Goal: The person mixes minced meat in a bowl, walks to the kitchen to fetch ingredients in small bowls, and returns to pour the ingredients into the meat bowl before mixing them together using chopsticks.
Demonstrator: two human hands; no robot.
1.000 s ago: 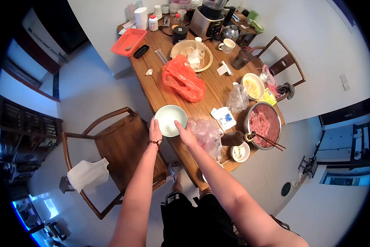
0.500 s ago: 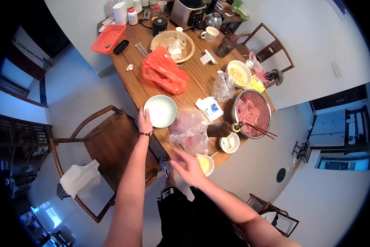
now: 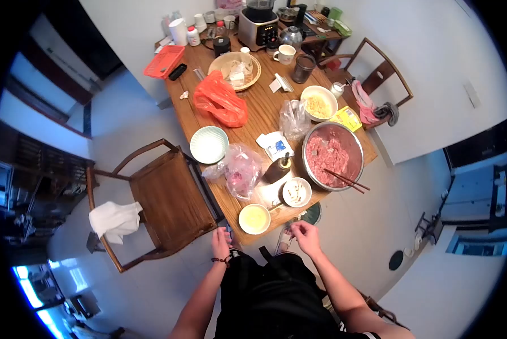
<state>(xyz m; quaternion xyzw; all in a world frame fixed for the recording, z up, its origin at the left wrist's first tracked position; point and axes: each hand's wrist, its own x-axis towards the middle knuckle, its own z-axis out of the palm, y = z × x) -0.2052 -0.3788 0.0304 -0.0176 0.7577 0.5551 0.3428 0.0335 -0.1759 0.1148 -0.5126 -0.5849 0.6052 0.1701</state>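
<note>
My left hand [image 3: 222,243] hangs by the table's front corner beside the chair, fingers stretched out and holding nothing visible. My right hand [image 3: 306,236] is off the front edge with its fingers curled together; whether anything is pinched there is hidden. Nearest to both is a bowl of yellow liquid [image 3: 254,218]. Behind it stand a small white bowl with brown bits [image 3: 297,192] and a dark bottle [image 3: 277,170]. A metal bowl [image 3: 305,164] of minced meat [image 3: 335,151] has chopsticks [image 3: 348,179] resting in it. The pale green bowl [image 3: 209,144] sits at the left edge, beside a clear plastic bag [image 3: 243,169].
A wooden chair [image 3: 171,195] with a white cloth stands at left. Farther back on the table [image 3: 265,110] lie a red plastic bag [image 3: 221,101], a woven basket [image 3: 256,73] and a bowl of yellow shreds [image 3: 319,104]. Another chair [image 3: 380,79] stands behind.
My left hand has let go of the pale green bowl and drawn back below the table edge. My right hand has moved right and its fingers have curled. The view has shifted.
</note>
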